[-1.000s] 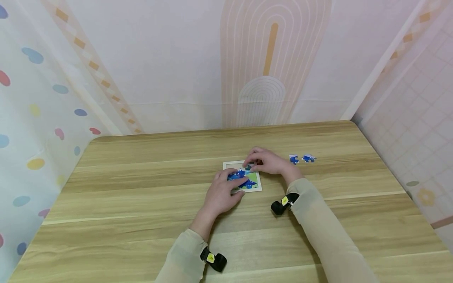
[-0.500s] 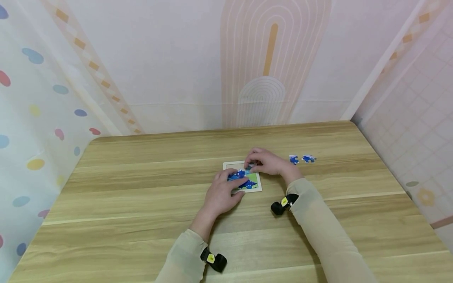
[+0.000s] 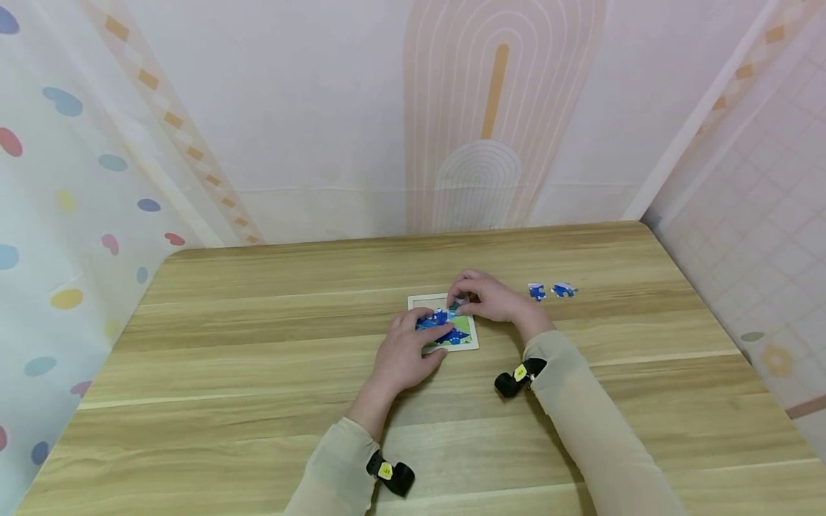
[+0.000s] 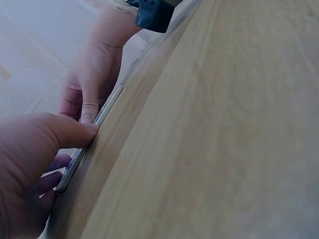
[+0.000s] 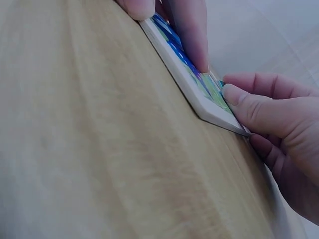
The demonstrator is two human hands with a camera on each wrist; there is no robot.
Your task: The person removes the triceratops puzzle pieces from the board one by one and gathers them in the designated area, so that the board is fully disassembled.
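**Q:** What surrounds you?

**A:** Pale patterned walls close in on three sides of a wooden tabletop (image 3: 258, 373). I sit at its near edge, both arms in beige sleeves, a small black camera strapped at each wrist.

**Q:** What are your hands doing?

**A:** Both rest on a small puzzle board (image 3: 444, 328) with a white frame, lying flat near the middle of the tabletop. Its picture is blue and green. My left hand (image 3: 405, 352) lies on the board's near left part, thumb pressed against the edge, fingers fairly straight on top of the picture. My right hand (image 3: 490, 297) is at the far right corner, fingers curled, pinching a puzzle piece (image 3: 454, 308) against the board.

**Q:** Is anything else on the tabletop?

**A:** Two loose blue pieces (image 3: 551, 290) lie side by side to the right of my right hand, near it but not touching.
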